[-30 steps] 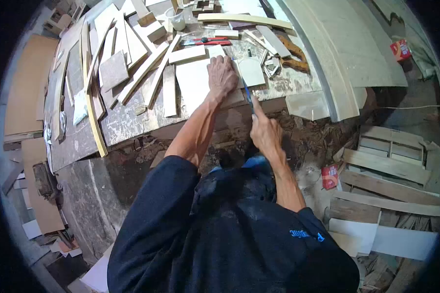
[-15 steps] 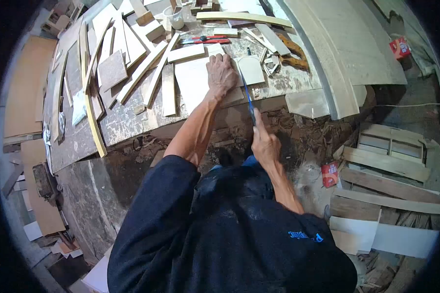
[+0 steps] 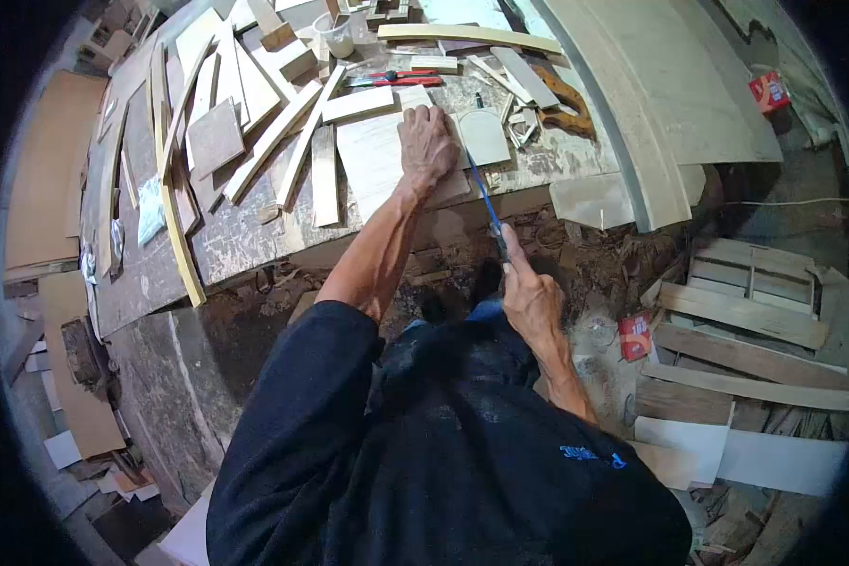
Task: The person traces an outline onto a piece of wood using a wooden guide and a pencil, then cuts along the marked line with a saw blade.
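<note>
My left hand (image 3: 428, 146) presses down with curled fingers on a pale wooden board (image 3: 368, 151) at the front edge of the workbench. In my right hand (image 3: 532, 304) is the grip of a handsaw, low and to the right of the bench edge. The saw's narrow blue blade (image 3: 486, 196) slants up from that hand to the board's edge, just right of my left hand. Right of the blade tip lies a pale piece with a curved line (image 3: 484, 138). A short wooden strip (image 3: 358, 105) rests beyond the board. The blade's contact with the wood is too small to make out.
Wooden strips and offcuts (image 3: 274, 141) cover the bench's left side. A red utility knife (image 3: 407, 81), a white cup (image 3: 335, 38) and an orange-handled saw (image 3: 566, 104) lie farther back. Large sheets (image 3: 670, 85) stand right; wooden pieces (image 3: 745, 316) are stacked on the floor.
My right hand has drawn back toward my body and slightly right, pulling the saw with it. The left hand stays in place on the board.
</note>
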### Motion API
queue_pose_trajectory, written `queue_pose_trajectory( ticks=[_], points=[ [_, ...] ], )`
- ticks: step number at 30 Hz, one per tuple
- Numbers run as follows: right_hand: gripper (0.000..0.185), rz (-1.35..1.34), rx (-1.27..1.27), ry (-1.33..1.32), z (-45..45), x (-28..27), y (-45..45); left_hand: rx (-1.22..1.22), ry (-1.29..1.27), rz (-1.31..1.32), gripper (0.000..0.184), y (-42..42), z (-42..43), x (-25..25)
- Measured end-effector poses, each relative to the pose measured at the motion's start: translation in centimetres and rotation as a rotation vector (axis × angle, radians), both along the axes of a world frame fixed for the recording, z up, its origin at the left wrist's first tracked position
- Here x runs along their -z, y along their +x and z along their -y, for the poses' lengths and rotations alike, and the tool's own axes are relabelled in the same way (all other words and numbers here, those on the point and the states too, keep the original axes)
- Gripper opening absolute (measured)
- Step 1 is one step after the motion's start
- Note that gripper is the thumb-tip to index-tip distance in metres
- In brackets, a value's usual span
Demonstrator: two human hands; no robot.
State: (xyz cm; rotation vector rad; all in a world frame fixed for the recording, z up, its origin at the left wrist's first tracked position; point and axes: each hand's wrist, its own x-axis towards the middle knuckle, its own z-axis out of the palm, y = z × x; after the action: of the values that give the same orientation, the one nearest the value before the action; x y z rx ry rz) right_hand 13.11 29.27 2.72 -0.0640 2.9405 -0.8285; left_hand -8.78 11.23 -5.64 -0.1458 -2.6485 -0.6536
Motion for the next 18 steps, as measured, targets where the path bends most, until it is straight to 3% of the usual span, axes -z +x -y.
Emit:
queue_pose_trajectory(
  ticks=[3,4,7,13,14,18],
  points=[
    [0.061,0.091,0.019,0.045,1.0,-0.8,-2.2,0.027,0.008,-0.045,0.019,-0.3,0.0,0.3],
    [0.06,-0.023,-0.004,0.035,1.9,-0.7,-3.9,0.034,0.0,-0.048,0.019,-0.1,0.0,0.1],
    [0.061,-0.016,-0.002,0.084,2.9,0.6,-5.9,0.017,-0.029,-0.044,0.022,0.0,0.1,-0.2],
    [0.063,0.075,-0.012,0.071,0.8,-1.5,-0.7,0.027,-0.018,-0.094,0.022,0.3,0.1,-0.1],
    [0.063,0.079,-0.002,0.057,1.3,-1.1,-1.6,0.019,-0.006,-0.062,0.034,0.0,0.1,0.3],
    [0.062,0.007,-0.002,0.066,2.8,1.1,-5.2,0.023,-0.016,-0.146,0.023,0.1,0.3,0.1]
  ],
)
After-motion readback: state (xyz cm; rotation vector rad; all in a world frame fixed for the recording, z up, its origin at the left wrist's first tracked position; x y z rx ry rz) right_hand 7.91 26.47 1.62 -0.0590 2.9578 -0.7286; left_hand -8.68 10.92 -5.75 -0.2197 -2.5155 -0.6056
